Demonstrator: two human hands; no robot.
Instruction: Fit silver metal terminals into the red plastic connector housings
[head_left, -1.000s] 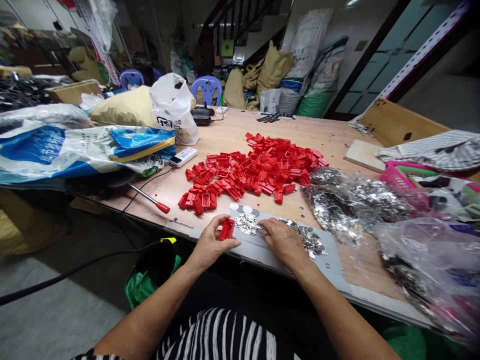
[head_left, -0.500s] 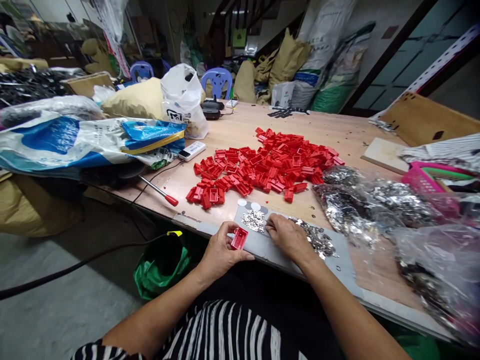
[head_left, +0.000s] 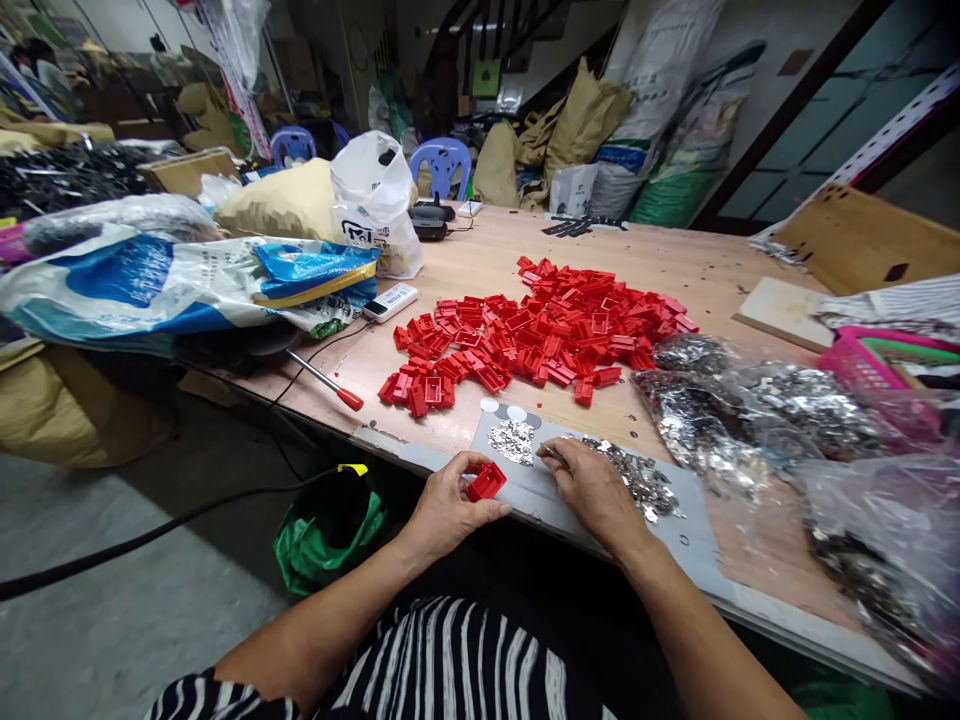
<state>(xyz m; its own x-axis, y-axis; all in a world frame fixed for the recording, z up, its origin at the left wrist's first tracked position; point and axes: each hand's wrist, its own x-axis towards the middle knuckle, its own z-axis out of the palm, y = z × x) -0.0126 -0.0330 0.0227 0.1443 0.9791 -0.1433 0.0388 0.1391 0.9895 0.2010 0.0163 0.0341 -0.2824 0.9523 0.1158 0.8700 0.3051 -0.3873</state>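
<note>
My left hand (head_left: 451, 505) is closed on a small red plastic box (head_left: 487, 482), its hollow side facing up, just over the table's front edge. To its right, my right hand (head_left: 589, 485) has thumb and fingers pinched together over the grey mat (head_left: 525, 488); a small metal piece seems to be at the fingertips, too small to name. A pile of tiny silvery metal pieces (head_left: 511, 440) lies between the hands on the mat. Another heap of shiny metal parts (head_left: 649, 482) is partly behind my right hand. Many more red boxes (head_left: 540, 325) are heaped farther back.
Plastic bags of metal parts (head_left: 705, 430) lie at right, near a pink basket (head_left: 862, 365). At left are a red-handled lever (head_left: 349, 398), a blue-and-white sack (head_left: 150, 280) and a white device (head_left: 390, 302). Below the edge hangs a green bag (head_left: 322, 540).
The red box in my left hand has tilted, its opening now turned more upward. My right hand has shifted slightly right, still pinched. The whole view has moved a little.
</note>
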